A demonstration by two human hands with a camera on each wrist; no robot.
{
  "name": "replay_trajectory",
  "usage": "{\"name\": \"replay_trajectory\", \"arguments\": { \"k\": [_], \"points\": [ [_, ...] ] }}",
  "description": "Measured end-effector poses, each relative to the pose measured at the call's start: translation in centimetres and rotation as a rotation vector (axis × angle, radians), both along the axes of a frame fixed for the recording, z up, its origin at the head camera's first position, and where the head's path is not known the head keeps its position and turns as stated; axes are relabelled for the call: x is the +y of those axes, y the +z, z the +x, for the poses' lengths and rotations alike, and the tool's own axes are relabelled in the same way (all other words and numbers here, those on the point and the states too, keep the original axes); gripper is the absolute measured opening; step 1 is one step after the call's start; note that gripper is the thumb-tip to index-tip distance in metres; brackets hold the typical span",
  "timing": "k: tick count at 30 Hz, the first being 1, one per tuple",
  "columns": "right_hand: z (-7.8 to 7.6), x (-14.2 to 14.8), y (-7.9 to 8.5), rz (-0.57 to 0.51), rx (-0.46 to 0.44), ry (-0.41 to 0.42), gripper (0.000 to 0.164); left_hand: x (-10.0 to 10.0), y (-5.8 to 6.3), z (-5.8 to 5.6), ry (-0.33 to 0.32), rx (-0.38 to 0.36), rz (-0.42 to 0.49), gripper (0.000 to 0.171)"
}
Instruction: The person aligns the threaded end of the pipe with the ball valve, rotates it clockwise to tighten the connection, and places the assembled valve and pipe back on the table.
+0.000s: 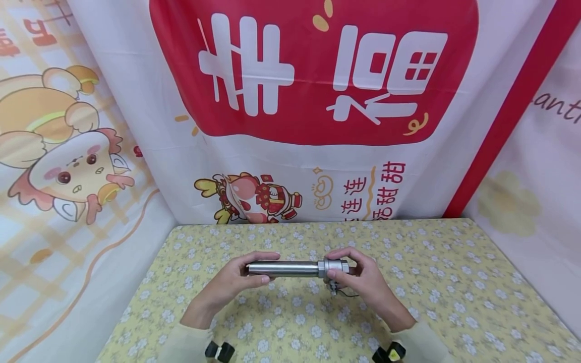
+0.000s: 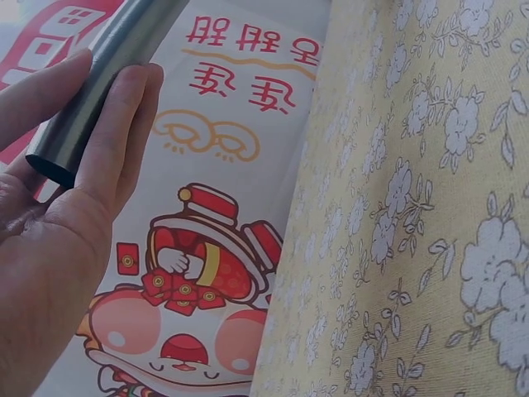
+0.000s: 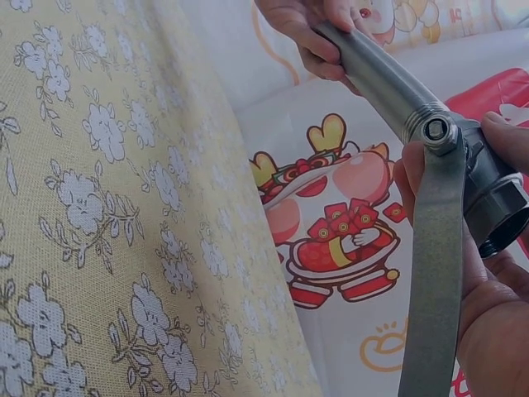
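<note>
We hold pipe (image 1: 286, 269) and valve (image 1: 335, 266) end to end above counter (image 1: 290, 322): left grip (image 1: 235, 276) clamped round pipe, right grip (image 1: 365, 275) round valve. Seems threading step; next turn calls for steady alignment.

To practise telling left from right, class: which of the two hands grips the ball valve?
The right hand: it grips the ball valve at the threaded end of the metal pipe. The left hand instead holds the pipe's opposite, open end.
</note>
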State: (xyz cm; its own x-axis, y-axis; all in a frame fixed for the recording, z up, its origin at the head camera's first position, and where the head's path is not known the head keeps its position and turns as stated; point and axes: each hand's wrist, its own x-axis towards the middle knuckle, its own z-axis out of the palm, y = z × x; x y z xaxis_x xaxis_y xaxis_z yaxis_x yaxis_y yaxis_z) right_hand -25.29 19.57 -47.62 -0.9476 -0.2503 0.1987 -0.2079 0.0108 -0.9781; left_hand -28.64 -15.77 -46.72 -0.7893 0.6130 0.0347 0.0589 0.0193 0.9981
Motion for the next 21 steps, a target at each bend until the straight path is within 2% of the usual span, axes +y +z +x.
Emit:
{"name": "replay_trajectory", "arguments": {
  "k": [8,15,21],
  "points": [
    [-0.03,-0.08,0.02,0.0,-0.011,-0.003,0.035,0.1,-0.14,0.01,0.009,0.031,-0.003,0.048],
    [-0.09,-0.06,-0.14,-0.004,-0.015,-0.002,0.035,-0.05,-0.25,-0.17,-0.053,0.047,0.003,0.047],
    [-0.12,-0.02,-0.2,-0.003,0.001,0.001,0.035,-0.12,-0.05,-0.12,-0.049,0.048,-0.006,0.046]
  ]
}}
